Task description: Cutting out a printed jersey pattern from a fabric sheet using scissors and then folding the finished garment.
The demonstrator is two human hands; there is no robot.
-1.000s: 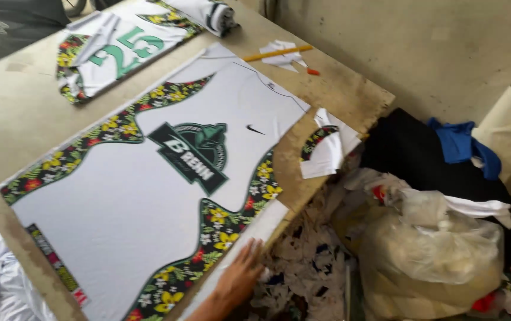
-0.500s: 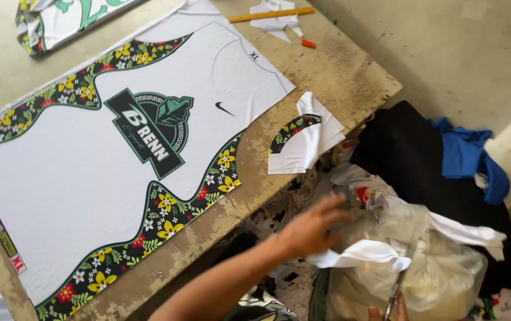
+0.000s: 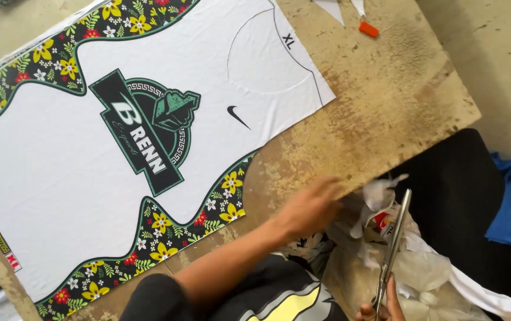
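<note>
A: Scissors [image 3: 391, 249], where are they, and which way do they point?

B: They are off the table [image 3: 386, 101], just past its near edge, above a bag [image 3: 422, 273] of clear plastic with white scraps. The long axis is almost upright in the view and leans a little right. The tips point up, toward the table edge; the handles are at the bottom.

A: How do they look?

B: Long, thin, grey metal blades. They lie close together, so I see one narrow strip. The handles are mostly hidden.

A: Who holds them?

B: The right hand [image 3: 380, 309] closes around the handles at the bottom edge; only some fingers show.

A: And the left hand [image 3: 309, 208]?

B: It is blurred, at the table edge, just left of the blades. The fingers seem loosely bent. I cannot tell if it grips anything.

A: What lies on the table?

B: A white printed fabric panel [image 3: 89, 178] with a black flower border and a green and black emblem, well left of the scissors.
</note>
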